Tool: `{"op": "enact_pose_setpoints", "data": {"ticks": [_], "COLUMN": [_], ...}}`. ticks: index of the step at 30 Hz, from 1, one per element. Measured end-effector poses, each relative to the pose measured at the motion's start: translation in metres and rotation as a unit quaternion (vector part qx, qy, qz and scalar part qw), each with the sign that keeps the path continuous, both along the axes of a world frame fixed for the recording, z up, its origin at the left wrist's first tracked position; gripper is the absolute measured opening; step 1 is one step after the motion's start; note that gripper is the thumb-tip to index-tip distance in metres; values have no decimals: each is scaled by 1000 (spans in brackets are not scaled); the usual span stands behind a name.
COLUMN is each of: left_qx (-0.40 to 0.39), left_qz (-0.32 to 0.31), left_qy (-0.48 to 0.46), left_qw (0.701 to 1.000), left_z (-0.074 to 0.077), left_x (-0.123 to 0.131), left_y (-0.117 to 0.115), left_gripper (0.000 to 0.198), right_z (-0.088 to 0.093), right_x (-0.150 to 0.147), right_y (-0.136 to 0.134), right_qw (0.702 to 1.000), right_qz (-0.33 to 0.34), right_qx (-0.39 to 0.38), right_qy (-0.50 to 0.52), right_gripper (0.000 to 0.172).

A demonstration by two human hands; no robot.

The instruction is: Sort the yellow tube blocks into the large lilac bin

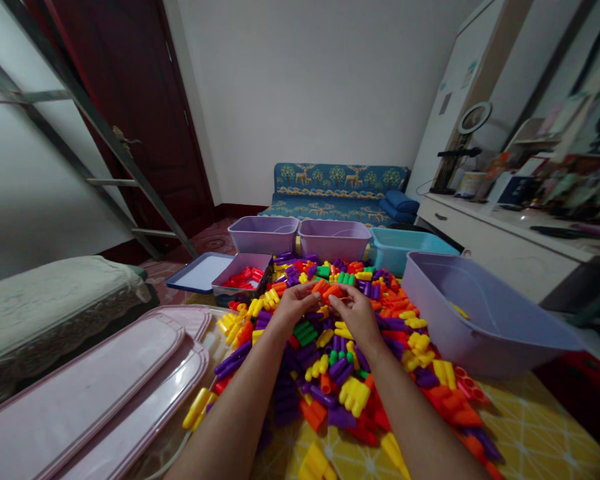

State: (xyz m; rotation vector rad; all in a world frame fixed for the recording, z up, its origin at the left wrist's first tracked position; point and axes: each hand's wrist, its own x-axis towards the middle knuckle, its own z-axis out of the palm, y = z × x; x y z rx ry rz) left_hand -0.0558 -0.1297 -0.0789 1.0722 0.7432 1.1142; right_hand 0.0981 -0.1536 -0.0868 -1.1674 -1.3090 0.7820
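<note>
Above the middle of a heap of plastic pieces, my left hand [296, 305] and my right hand [355, 312] are held close together. Between their fingertips are orange bullet-shaped toy blocks [330, 292]; whether these are joined or apart I cannot tell. Both hands are closed, with thumbs and fingers pinching the orange blocks. Around and below them lie many more such blocks: a yellow block [354, 397], a green block [305, 333], purple blocks [233, 359] and red ones, some in rows of several tubes.
Behind the heap stand two lilac tubs [263, 233] and a turquoise tub [413, 250]. A larger lilac tub [485, 333] is at the right. A box [223, 293] with red pieces and pale pink lids [95, 400] are at the left. The yellow patterned tablecloth [535, 427] shows in front.
</note>
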Motion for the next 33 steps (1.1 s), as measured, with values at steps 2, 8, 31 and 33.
{"op": "enact_pose_setpoints", "data": {"ticks": [2, 8, 31, 33], "left_qx": [7, 28, 2, 1], "left_qz": [-4, 17, 82, 80], "left_qy": [-2, 15, -57, -58], "left_qw": [1000, 999, 995, 995], "left_z": [0, 3, -3, -3], "left_x": [0, 0, 2, 2], "left_y": [0, -2, 5, 4], "left_gripper": [63, 58, 56, 56], "right_z": [2, 6, 2, 5], "right_x": [0, -2, 10, 6], "right_y": [-1, -4, -2, -4], "right_qw": [1000, 1000, 961, 963], "right_qz": [-10, -5, -192, -150], "right_qx": [1, -1, 112, 124], "right_qy": [-1, 23, -164, -184], "right_gripper": [40, 35, 35, 23]}}
